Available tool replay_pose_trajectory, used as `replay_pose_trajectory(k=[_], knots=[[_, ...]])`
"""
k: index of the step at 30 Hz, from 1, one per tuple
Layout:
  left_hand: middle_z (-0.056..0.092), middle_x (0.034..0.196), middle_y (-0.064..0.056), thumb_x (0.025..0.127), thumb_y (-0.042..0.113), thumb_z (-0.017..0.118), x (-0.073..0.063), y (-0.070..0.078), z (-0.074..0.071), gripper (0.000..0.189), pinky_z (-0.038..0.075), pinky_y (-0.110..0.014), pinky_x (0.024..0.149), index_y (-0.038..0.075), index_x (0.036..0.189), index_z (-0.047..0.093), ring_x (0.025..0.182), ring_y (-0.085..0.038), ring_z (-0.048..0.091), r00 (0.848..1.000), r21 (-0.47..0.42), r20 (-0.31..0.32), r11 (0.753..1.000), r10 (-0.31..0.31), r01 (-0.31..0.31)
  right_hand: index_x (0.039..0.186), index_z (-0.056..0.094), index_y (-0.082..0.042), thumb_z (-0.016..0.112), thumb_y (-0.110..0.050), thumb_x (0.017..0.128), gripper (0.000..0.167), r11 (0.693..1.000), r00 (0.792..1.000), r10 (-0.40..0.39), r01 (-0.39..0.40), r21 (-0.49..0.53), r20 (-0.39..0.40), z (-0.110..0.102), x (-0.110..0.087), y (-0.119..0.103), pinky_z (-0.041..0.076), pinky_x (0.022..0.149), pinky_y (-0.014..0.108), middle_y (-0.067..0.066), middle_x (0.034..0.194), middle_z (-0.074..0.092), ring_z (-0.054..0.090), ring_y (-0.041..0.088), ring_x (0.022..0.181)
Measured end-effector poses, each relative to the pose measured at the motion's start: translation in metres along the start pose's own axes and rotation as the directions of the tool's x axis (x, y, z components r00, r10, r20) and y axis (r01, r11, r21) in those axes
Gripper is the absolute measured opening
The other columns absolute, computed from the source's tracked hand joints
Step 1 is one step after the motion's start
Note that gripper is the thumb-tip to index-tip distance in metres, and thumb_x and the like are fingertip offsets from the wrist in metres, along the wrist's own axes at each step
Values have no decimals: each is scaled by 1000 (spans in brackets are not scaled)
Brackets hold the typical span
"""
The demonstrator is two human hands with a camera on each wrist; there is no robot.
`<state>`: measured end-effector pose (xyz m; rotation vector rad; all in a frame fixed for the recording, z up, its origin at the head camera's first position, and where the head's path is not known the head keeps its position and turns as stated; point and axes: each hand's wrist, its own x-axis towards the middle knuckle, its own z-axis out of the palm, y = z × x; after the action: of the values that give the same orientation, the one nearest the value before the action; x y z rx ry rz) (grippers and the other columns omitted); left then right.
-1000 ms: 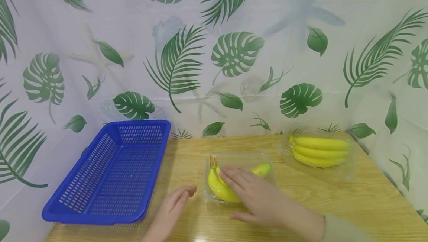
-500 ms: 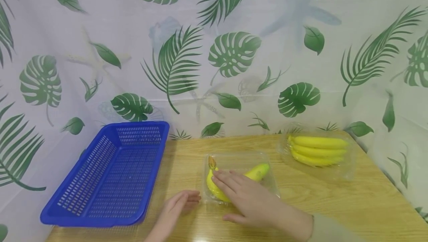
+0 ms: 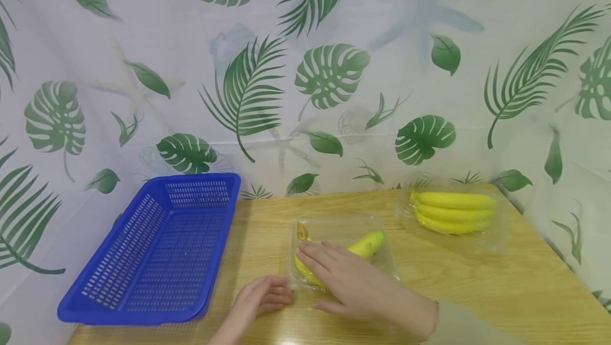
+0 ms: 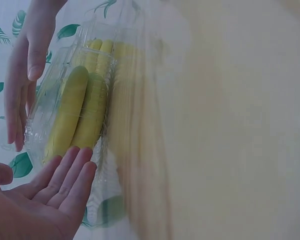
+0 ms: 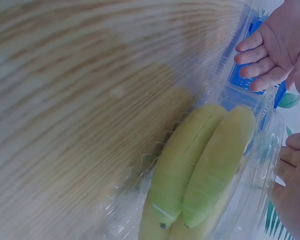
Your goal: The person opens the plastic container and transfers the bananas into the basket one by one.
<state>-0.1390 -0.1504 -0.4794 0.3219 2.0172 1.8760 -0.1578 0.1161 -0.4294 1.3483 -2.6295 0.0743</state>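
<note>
A clear plastic clamshell box (image 3: 363, 221) stands on the table with a bunch of yellow bananas (image 3: 367, 244) inside, brown stem at the left and greenish tips at the right. My right hand (image 3: 353, 281) lies with straight fingers over the top of the box, covering much of the fruit. Beside the box's near left corner is my left hand (image 3: 261, 297), its relaxed fingertips right at the edge. Seen from the left wrist, that hand's fingers (image 4: 65, 185) are extended, palm turned toward the box, in front of the bananas (image 4: 77, 112).
On the left of the wooden table (image 3: 458, 286) sits a blue perforated plastic basket (image 3: 210, 260) with nothing in it. A second clear box at the back right holds another bunch of bananas (image 3: 453, 212). A leaf-printed curtain (image 3: 334, 165) rises behind the table.
My left hand has come right, up to the box's left edge. The right hand has slid slightly left over the top, uncovering more of the right-hand banana.
</note>
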Motion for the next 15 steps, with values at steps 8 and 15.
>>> replay_pose_trajectory(k=[8,15], knots=[[67,125,-41,117,21,29,2,-2,0,54,64,-32,100,-26,135,49,109,-23,76,999,-61,53,998,-11,14,164,35,-4,66,-56,101,88,999,999,-29,29,-39,-17,1,7,-4,38,130,47,12,172,38,40,26,158],[69,125,-39,116,20,30,4,-2,3,53,65,-36,100,-24,134,51,117,-43,73,998,-69,58,997,-33,37,166,33,-6,64,-54,102,86,1000,999,-11,12,-16,38,5,12,-8,38,130,46,10,174,34,36,25,160]])
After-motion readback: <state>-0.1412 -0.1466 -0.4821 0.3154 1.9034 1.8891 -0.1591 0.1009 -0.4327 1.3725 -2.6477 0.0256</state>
